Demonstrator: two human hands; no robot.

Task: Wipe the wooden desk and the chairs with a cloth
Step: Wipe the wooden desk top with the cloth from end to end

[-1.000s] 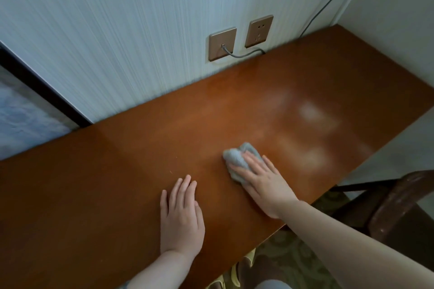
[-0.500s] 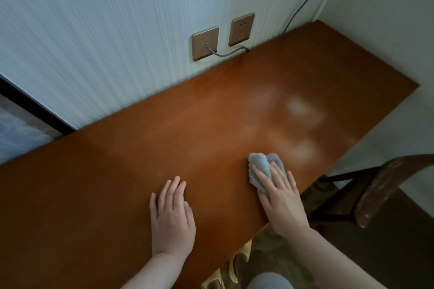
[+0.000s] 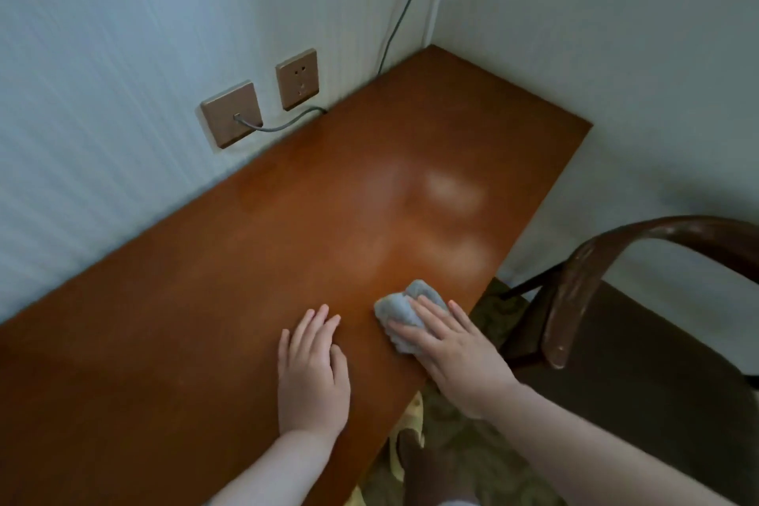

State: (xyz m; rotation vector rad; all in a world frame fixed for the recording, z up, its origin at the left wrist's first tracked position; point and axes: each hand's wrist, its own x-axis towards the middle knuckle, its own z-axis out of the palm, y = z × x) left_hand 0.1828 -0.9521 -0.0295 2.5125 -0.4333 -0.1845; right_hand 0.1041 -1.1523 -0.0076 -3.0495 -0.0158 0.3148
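The wooden tabletop (image 3: 254, 283) runs from the lower left up to the room corner at about one o'clock, its back edge against the striped wall. Near the front edge, at about five o'clock of the surface, the right hand (image 3: 454, 353) lies flat on a bunched grey-blue cloth (image 3: 400, 306), fingers straight and slightly spread, pressing it down onto the wood. The cloth pokes out beyond the fingertips toward twelve o'clock and past the thumb side toward nine o'clock; its far lobe is a little blurred, so how it is folded cannot be made out.

Just beside it, at nine o'clock of the cloth and not touching it, the left hand (image 3: 314, 372) rests palm down on the tabletop with fingers straight and close together, holding nothing.

Pale sheen patches show on the wood at about twelve o'clock of the cloth.

At three o'clock of the right hand stands a dark wooden chair (image 3: 575, 288), its curved back rail worn along the edge, apart from the tabletop.

On the wall at eleven o'clock sit two brown socket plates (image 3: 297, 79); a grey cable (image 3: 283, 126) leaves the left one and drops behind the back edge of the tabletop. A patterned carpet (image 3: 464, 460) shows below the tabletop's front edge.
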